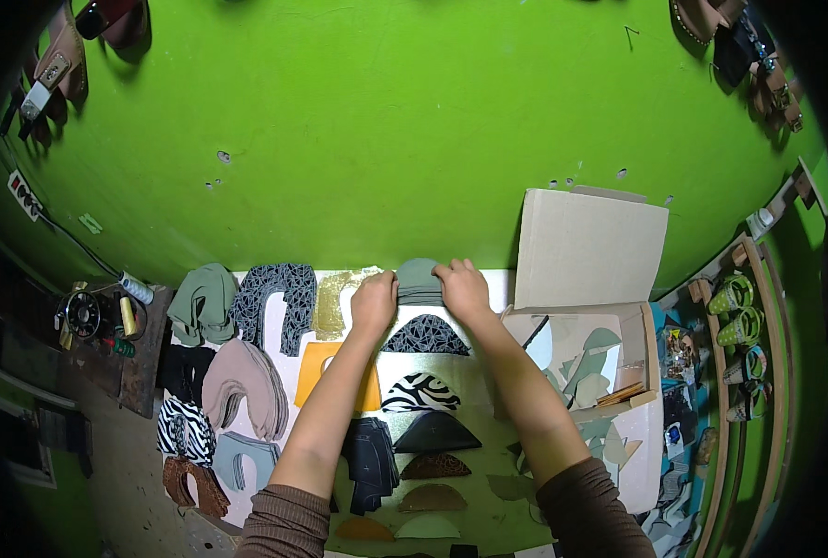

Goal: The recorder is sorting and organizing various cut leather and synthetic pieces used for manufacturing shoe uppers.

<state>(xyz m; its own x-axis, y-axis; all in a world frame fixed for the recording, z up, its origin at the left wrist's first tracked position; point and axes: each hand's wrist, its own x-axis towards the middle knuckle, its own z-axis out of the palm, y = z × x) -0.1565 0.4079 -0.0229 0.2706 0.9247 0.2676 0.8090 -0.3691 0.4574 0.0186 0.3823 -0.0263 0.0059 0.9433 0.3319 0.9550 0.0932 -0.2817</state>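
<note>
At the far edge of the table, my left hand [374, 302] and my right hand [463, 290] grip a stack of green half-round cut pieces [419, 281] from both sides. The fingers of both hands are closed on its ends. Just below it, between my forearms, lies a black-and-grey patterned half-round piece [428, 336]. A column of more half-rounds runs toward me: zebra-striped [421, 393], dark [437, 433], leopard-print [436, 465], brown [433, 498], orange [365, 529] and pale green [428, 528]. Left of my left hand are a gold piece [328, 312] and an orange piece [313, 365].
U-shaped stacks in mauve [237, 386], green [200, 302] and black pattern [288, 288] cover the table's left side. An open cardboard box [655, 353] of offcuts stands right, its lid against the green wall. Sandals hang on a wooden rack [775, 363]. A sewing machine part [84, 314] is far left.
</note>
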